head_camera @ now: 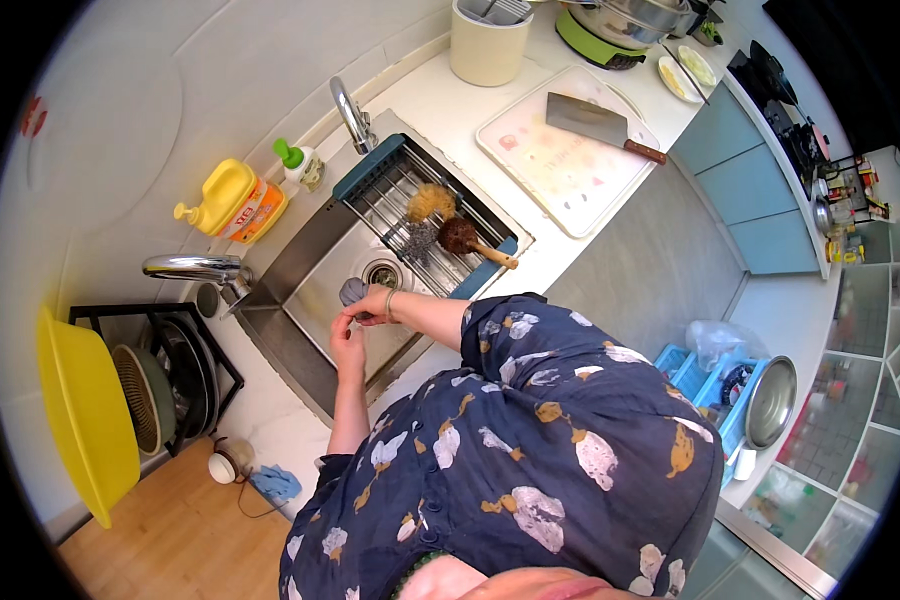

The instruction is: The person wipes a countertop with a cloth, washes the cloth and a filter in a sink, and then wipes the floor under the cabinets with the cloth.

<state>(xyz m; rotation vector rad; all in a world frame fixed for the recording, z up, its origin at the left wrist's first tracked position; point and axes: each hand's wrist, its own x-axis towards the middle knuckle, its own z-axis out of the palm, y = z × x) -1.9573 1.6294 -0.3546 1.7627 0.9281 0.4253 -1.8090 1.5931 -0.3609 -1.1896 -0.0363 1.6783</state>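
Observation:
My right hand (379, 304) is over the stainless steel sink (322, 262), gripping a bunched grey cloth (353, 289). Close against it is my left hand (346, 341), its fingertips meeting those of the right. Whether the left fingers pinch anything is too small to tell. The drain (382, 276) lies just beyond the cloth. Across the sink's right part sits a drying rack (401, 161) with metal bars. On it rest a tan scrubber (430, 202), a steel wool pad (420, 241) and a brown pot brush (459, 235) with a wooden handle.
Two chrome faucets (352, 112) stand behind the sink, near a yellow detergent jug (232, 199) and a green-topped pump bottle (300, 163). A cleaver (589, 120) lies on the cutting board (551, 165) at right. Pans and a yellow basin (82, 412) stand left.

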